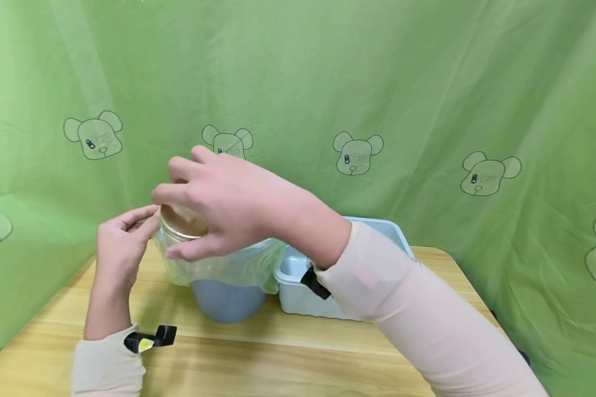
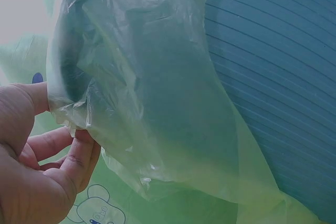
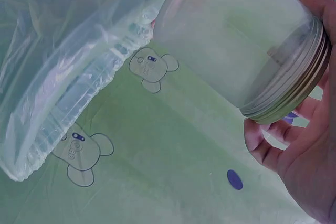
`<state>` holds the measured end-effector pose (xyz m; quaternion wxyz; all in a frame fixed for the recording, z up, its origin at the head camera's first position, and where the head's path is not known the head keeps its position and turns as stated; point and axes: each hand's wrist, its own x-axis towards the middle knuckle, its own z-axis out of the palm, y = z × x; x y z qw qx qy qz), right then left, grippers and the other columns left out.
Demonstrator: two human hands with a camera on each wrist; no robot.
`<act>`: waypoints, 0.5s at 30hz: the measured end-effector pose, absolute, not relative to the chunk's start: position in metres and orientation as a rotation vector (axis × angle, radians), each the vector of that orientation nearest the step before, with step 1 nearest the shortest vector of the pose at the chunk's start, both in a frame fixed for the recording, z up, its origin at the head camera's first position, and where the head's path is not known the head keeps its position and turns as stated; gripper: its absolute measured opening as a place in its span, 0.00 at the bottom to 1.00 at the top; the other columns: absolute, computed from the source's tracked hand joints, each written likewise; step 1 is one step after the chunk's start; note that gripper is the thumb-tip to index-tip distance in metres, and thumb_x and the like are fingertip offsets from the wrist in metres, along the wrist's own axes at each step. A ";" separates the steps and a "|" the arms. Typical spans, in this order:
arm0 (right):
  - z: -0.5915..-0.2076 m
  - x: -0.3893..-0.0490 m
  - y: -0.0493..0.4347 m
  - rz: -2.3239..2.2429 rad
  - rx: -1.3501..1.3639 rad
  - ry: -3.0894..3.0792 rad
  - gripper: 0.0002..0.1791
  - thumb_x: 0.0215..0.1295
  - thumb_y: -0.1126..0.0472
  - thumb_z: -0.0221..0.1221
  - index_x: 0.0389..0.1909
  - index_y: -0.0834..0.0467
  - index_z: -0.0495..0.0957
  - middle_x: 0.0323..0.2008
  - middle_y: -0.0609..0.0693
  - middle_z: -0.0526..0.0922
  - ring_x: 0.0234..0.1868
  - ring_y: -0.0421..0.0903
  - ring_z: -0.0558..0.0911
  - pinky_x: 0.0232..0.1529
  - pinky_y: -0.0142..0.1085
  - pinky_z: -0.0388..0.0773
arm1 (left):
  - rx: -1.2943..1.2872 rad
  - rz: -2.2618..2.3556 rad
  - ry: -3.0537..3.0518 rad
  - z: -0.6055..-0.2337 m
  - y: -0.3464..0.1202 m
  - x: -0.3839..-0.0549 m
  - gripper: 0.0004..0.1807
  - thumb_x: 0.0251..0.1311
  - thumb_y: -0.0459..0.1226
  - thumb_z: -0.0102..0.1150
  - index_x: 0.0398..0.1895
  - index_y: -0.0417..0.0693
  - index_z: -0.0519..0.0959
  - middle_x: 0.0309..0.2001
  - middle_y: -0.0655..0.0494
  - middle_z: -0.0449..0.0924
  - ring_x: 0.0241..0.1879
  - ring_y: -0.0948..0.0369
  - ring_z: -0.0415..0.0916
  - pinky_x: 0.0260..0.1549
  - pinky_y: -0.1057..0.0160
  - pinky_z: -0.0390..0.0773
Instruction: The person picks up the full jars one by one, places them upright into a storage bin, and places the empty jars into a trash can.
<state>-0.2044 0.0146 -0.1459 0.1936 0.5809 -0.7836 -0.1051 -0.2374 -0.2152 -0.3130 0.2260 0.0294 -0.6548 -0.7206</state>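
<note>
My right hand (image 1: 228, 204) grips a clear, wide jar (image 3: 226, 35) by its gold metal screw lid (image 3: 291, 90), fingers and thumb spread around the lid's edge. In the head view the jar is over the left side of a blue-grey bin (image 1: 228, 303), lid end up. A thin, translucent pale-green bag (image 1: 258, 262) lines the bin and hangs over its rim. At the bin's left side, my left hand (image 1: 121, 251) pinches the bag's edge between thumb and fingers. The left wrist view shows the bag gathered at those fingertips, beside the bin's ribbed wall (image 2: 278, 61).
A light-blue rectangular plastic basin (image 1: 323, 300) stands right of the bin, partly behind my right forearm, with something small and shiny inside. Both stand on a wood-grain table (image 1: 278, 358). Green curtain (image 1: 298, 66) with bear-head drawings hangs behind and at the sides.
</note>
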 end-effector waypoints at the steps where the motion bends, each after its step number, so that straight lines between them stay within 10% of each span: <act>1: -0.145 -0.207 0.015 -0.284 1.623 -2.205 0.34 0.68 0.29 0.54 0.63 0.48 0.77 0.47 0.46 0.73 0.42 0.48 0.68 0.42 0.37 0.68 | 0.081 -1.983 -1.810 -0.313 -0.215 -0.238 0.07 0.58 0.36 0.75 0.41 0.51 0.90 0.35 0.64 0.88 0.37 0.67 0.83 0.37 0.75 0.80; 15: -0.150 -0.243 0.022 -0.212 1.495 -2.289 0.34 0.66 0.32 0.59 0.64 0.50 0.77 0.48 0.47 0.75 0.43 0.49 0.69 0.44 0.39 0.68 | 0.118 -1.920 -1.861 -0.314 -0.215 -0.237 0.18 0.58 0.38 0.76 0.51 0.42 0.88 0.37 0.66 0.87 0.37 0.68 0.79 0.33 0.75 0.76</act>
